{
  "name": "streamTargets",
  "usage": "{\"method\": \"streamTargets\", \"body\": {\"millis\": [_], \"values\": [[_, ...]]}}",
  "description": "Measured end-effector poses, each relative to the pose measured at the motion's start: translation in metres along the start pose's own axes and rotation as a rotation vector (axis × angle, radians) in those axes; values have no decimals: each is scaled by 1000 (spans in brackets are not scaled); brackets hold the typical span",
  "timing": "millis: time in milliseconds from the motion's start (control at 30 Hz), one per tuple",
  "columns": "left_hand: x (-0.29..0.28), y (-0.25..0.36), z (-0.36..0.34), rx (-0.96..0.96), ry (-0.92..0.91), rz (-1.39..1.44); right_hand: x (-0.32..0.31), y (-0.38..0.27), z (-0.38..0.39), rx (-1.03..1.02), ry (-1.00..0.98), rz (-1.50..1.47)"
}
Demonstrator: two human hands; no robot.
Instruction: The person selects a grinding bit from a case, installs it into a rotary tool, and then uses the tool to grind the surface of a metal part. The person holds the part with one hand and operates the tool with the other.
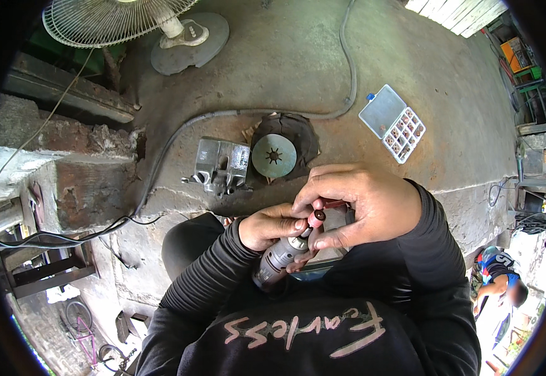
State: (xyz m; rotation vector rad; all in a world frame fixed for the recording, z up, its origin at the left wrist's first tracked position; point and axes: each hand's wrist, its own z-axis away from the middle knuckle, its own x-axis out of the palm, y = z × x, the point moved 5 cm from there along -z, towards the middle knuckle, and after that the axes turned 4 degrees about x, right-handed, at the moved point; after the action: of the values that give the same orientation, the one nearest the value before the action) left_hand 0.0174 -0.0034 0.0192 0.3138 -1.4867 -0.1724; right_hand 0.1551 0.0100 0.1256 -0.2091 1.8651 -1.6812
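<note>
A: How many hands are busy?

B: Two. The left hand (pixel 271 227) is wrapped tight around one grey rotary tool (pixel 279 258). The tool sits low in the middle, close to the person's chest, with its tip pointing up.

A: And the other hand?

B: The right hand (pixel 357 203) is curled, and its fingertips pinch one small pink grinding bit (pixel 317 217) at the tool's tip.

A: What lies on the floor?

B: One metal caliper part (pixel 221 165), one round disc (pixel 274 156) on a dark cloth, one clear box (pixel 392 123) with its lid open, one grey hose (pixel 298 114), and one white fan (pixel 136 25).
</note>
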Motion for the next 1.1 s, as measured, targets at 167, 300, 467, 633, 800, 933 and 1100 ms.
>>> {"method": "streamTargets", "body": {"millis": [167, 300, 467, 633, 800, 933, 1100], "values": [[2, 1, -5, 1, -124, -109, 4, 14, 2, 171, -112, 14], [3, 1, -5, -13, -137, -134, 3, 11, 1, 150, -90, -41], [3, 0, -5, -19, -165, -104, 1, 9, -1, 110, -82, -9], [4, -1, -5, -13, -178, -85, -1, 8, 1, 97, -71, 16], [1, -1, -4, -17, -156, -123, 0, 10, 1, 135, -71, -5], [3, -1, -5, -7, -173, -73, 1, 10, 1, 146, -62, -54], [2, 0, -3, -52, -53, -141, 2, 10, 2, 161, -60, -109]]}}
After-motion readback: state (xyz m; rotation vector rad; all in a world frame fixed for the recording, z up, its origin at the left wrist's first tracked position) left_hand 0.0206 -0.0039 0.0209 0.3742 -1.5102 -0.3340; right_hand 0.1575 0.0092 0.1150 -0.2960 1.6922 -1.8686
